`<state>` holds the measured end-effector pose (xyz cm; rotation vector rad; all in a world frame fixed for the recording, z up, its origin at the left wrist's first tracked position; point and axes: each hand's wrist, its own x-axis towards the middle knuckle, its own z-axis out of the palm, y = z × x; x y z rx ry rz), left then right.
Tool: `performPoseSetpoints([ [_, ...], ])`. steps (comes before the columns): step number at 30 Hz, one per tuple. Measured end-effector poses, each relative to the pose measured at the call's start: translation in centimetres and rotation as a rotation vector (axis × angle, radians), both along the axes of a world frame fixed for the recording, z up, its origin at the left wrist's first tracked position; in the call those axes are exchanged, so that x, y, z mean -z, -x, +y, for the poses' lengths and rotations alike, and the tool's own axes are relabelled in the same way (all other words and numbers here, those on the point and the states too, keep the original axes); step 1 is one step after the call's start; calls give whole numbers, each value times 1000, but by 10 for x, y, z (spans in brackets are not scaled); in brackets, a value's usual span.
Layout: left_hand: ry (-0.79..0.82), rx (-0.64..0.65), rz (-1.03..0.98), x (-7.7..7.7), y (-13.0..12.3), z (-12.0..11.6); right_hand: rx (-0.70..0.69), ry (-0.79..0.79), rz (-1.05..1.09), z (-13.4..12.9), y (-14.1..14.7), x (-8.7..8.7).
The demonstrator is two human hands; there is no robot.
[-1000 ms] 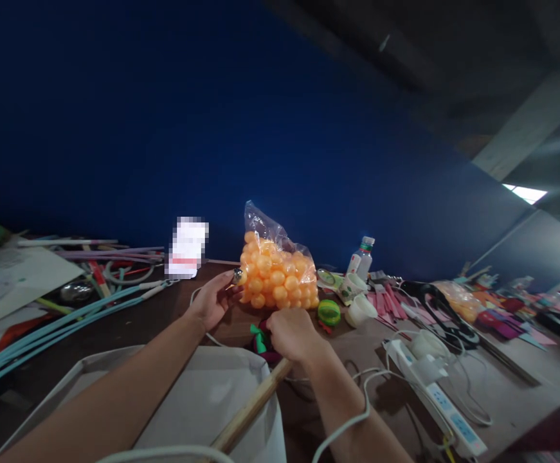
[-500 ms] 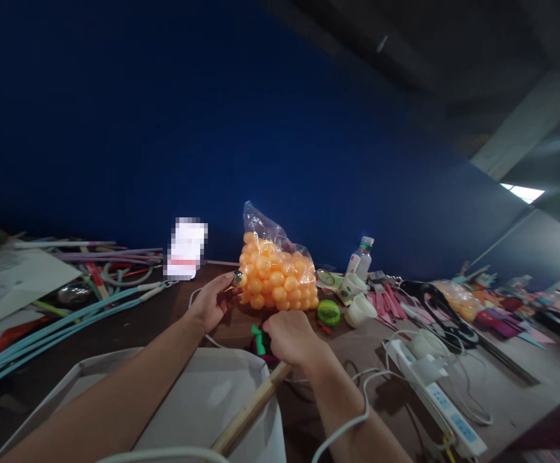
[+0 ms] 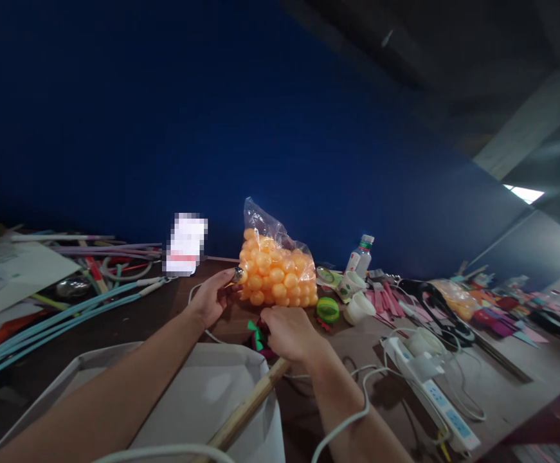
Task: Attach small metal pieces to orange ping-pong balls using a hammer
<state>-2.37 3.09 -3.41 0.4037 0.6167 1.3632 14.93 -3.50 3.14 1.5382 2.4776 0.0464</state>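
Beside a clear plastic bag of orange balls (image 3: 277, 273), my left hand (image 3: 212, 299) is closed, with its fingertips pinching a small shiny round piece (image 3: 238, 275). My right hand (image 3: 287, 331) is closed with its fingers curled under, in front of the bag. At its fingertips is a dark red item with a green strip (image 3: 256, 334); the hand partly covers it, and I cannot tell whether it is held. A wooden stick (image 3: 251, 408) slants up under the right wrist, across the rim of a pale fabric bin (image 3: 188, 386).
A lit phone (image 3: 184, 247) leans at the back. To the right stand a green striped ball (image 3: 328, 310), a white cup (image 3: 358, 308) and a bottle (image 3: 361, 257). Cables run around a power strip (image 3: 434, 392). Pale blue tubes (image 3: 77, 315) lie left.
The view has shifted slightly. My right hand has tilted a little near the dark red item. My left hand keeps its pinch beside the bag.
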Motion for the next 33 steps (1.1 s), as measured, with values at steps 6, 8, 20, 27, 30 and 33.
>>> performPoseSetpoints([
  [6,-5,4,9,0,1,0,3,-10,16,-1,-3,-2],
  [8,-3,5,13,0,1,0,-11,-11,29,0,-4,-3],
  [20,5,12,27,0,1,-1,12,20,-74,4,0,-2],
  [27,-3,15,33,2,1,0,-2,52,-28,3,-5,-2],
  [30,11,11,35,1,1,0,-4,51,40,3,-8,-3],
  [33,7,13,33,1,1,1,2,18,163,4,-10,-5],
])
